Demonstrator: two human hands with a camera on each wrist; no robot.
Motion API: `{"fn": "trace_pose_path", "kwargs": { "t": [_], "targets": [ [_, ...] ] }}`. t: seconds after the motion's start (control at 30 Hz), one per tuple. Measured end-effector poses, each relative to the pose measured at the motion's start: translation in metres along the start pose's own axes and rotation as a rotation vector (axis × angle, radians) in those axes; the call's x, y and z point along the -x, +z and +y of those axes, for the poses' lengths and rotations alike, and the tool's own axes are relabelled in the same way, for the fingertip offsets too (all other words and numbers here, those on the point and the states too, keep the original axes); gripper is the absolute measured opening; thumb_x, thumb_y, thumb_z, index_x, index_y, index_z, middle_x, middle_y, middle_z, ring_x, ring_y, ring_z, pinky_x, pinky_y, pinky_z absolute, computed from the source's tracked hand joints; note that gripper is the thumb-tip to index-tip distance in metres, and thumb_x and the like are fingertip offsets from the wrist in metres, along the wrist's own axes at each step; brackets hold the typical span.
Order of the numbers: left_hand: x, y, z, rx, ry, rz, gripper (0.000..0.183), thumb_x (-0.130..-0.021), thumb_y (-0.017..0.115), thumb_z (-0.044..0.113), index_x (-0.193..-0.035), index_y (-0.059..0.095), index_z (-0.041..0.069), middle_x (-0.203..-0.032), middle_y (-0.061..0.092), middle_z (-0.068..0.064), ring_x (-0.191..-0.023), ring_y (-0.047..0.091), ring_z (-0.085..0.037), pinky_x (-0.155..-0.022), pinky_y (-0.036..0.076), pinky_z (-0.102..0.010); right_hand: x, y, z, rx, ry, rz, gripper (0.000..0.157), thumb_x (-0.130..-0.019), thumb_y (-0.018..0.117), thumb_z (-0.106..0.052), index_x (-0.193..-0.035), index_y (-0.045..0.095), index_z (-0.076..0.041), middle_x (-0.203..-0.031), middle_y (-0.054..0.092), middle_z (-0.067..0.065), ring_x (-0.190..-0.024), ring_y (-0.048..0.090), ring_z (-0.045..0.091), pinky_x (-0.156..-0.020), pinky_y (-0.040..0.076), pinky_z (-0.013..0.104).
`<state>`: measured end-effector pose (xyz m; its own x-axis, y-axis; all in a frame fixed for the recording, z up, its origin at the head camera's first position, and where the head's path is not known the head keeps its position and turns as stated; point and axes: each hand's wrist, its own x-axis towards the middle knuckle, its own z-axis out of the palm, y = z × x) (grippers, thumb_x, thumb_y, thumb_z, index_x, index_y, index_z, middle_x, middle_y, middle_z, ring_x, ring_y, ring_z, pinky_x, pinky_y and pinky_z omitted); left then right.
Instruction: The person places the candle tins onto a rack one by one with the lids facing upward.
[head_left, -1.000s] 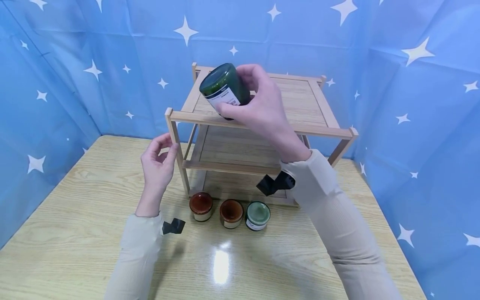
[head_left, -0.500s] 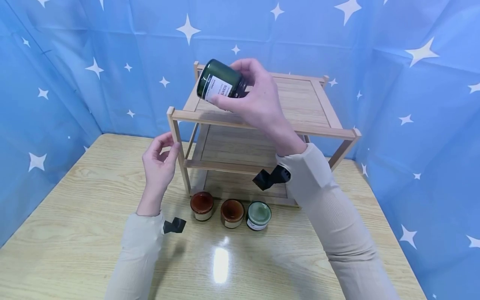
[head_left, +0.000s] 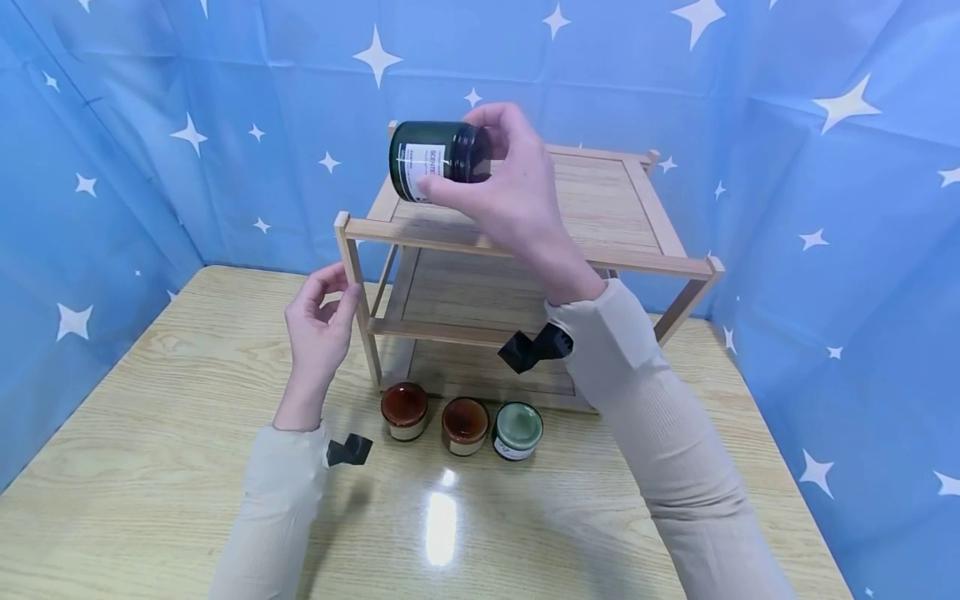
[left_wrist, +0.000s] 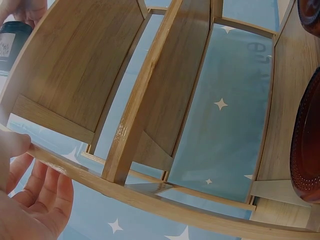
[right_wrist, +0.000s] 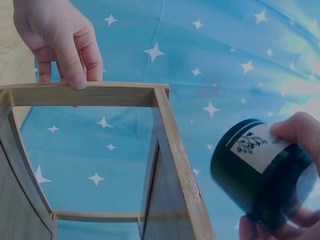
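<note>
My right hand (head_left: 517,183) grips a dark green glass candle jar (head_left: 423,158) by its black-lidded end, above the top tier of a wooden rack (head_left: 600,196). The jar lies sideways, base to the left, and the word "SCENTED" shows partly on its white label. In the right wrist view, a leaf print shows on the jar (right_wrist: 250,175). My left hand (head_left: 321,321) pinches the rack's front left post between thumb and fingers, plain in the left wrist view, where the fingers (left_wrist: 42,195) wrap its far side.
Two reddish-brown jars (head_left: 405,408) and a pale green-topped jar (head_left: 517,429) stand in a row on the wood-grain table (head_left: 150,433), in front of the rack's lowest tier. Blue curtains (head_left: 247,92) with white stars hang behind and at both sides.
The right hand has turned the green jar from tilted with its base up to lying level on its side, lid to the right. The left hand stays on the post.
</note>
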<state>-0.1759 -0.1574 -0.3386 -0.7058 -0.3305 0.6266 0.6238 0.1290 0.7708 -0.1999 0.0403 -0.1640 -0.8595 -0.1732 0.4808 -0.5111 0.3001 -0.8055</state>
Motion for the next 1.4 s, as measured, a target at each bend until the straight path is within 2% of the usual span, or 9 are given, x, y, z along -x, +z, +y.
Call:
{"fn": "trace_pose_path", "kwargs": {
  "t": [0.23, 0.43, 0.57, 0.9, 1.13, 1.4],
  "targets": [
    [-0.001, -0.001, 0.0, 0.005, 0.009, -0.004, 0.024, -0.089, 0.06, -0.008, -0.111, 0.059, -0.017, -0.091, 0.062, -0.011, -0.087, 0.058, -0.01, -0.071, 0.052, -0.016, -0.002, 0.002, -0.001, 0.037, -0.025, -0.014, 0.053, -0.071, 0.084, -0.01, -0.117, 0.061, -0.005, -0.102, 0.064, 0.006, -0.095, 0.059, 0.016, -0.078, 0.052, 0.027],
    [-0.001, -0.001, 0.0, 0.011, 0.019, -0.009, 0.023, -0.088, 0.059, -0.01, -0.11, 0.059, -0.017, -0.09, 0.062, -0.01, -0.087, 0.057, -0.008, -0.073, 0.052, -0.018, -0.005, 0.005, -0.004, 0.105, 0.023, 0.005, 0.06, -0.07, 0.086, -0.016, -0.119, 0.053, -0.005, -0.103, 0.061, 0.005, -0.095, 0.057, 0.015, -0.082, 0.047, 0.021],
    [-0.002, -0.001, 0.0, 0.01, 0.021, -0.009, 0.023, -0.089, 0.06, -0.008, -0.11, 0.059, -0.017, -0.09, 0.061, -0.011, -0.087, 0.058, -0.01, -0.073, 0.053, -0.019, -0.009, 0.006, -0.005, 0.147, 0.057, 0.003, 0.061, -0.069, 0.087, -0.018, -0.12, 0.056, -0.005, -0.106, 0.064, 0.005, -0.098, 0.057, 0.014, -0.083, 0.045, 0.018],
    [-0.001, 0.0, 0.001, 0.013, 0.016, -0.004, 0.023, -0.087, 0.059, -0.013, -0.11, 0.059, -0.018, -0.089, 0.061, -0.006, -0.086, 0.057, -0.009, -0.07, 0.052, -0.016, -0.016, 0.009, -0.002, 0.231, 0.058, -0.057, 0.068, -0.071, 0.086, -0.016, -0.131, 0.057, -0.004, -0.124, 0.062, 0.005, -0.108, 0.057, 0.012, -0.089, 0.042, 0.014],
    [-0.001, 0.0, -0.002, 0.015, 0.024, -0.001, 0.023, -0.089, 0.061, -0.006, -0.109, 0.059, -0.018, -0.089, 0.061, -0.01, -0.086, 0.058, -0.01, -0.071, 0.053, -0.017, -0.019, 0.01, -0.002, 0.313, 0.053, -0.099, 0.072, -0.074, 0.084, -0.019, -0.137, 0.052, -0.005, -0.129, 0.059, 0.004, -0.113, 0.054, 0.01, -0.091, 0.04, 0.012],
    [-0.001, 0.0, -0.002, 0.008, 0.02, 0.004, 0.022, -0.089, 0.06, -0.007, -0.109, 0.059, -0.017, -0.088, 0.062, -0.006, -0.085, 0.059, -0.01, -0.07, 0.052, -0.016, -0.022, 0.012, -0.002, 0.295, 0.054, -0.128, 0.073, -0.074, 0.083, -0.017, -0.138, 0.048, -0.006, -0.128, 0.059, 0.008, -0.109, 0.056, 0.014, -0.087, 0.044, 0.016]
  ]
}}
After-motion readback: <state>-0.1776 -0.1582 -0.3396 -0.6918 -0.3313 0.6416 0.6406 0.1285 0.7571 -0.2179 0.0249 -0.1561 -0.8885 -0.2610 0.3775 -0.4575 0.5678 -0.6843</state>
